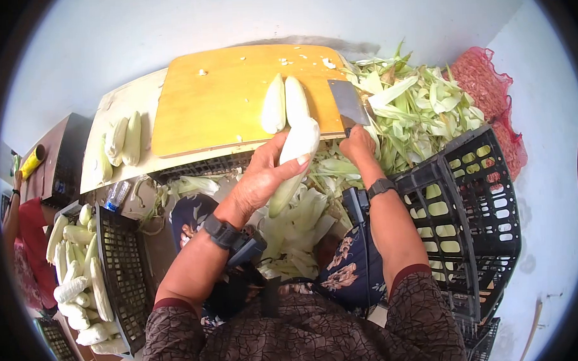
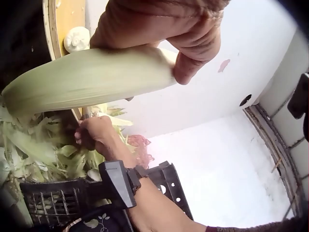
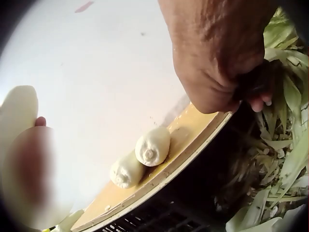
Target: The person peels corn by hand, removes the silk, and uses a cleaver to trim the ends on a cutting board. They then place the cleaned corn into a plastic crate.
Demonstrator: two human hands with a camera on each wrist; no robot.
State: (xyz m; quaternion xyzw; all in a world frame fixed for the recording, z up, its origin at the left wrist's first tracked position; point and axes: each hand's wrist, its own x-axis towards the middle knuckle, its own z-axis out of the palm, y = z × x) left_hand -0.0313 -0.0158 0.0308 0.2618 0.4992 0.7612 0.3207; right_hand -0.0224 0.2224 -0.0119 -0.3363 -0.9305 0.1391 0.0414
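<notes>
My left hand [image 1: 261,181] grips a pale green ear of corn in its husk [image 1: 295,161], thumb across it, above the lap; in the left wrist view the ear [image 2: 91,79] lies under the fingers. My right hand [image 1: 358,144] is curled round the dark handle of a cleaver, its wide blade [image 1: 348,102] over the right edge of the yellow board [image 1: 204,107]. In the right wrist view the right hand [image 3: 219,72] hides most of the handle. Two husked ears [image 1: 273,104] lie side by side on the board.
Loose husks [image 1: 414,106] are heaped right of the board, beside red mesh sacks [image 1: 480,81]. Black crates [image 1: 459,219] stand at the right; another crate [image 1: 123,269] with ears stands at the left. Several ears [image 1: 131,140] lie left of the board. Another person's arm [image 1: 12,196] shows far left.
</notes>
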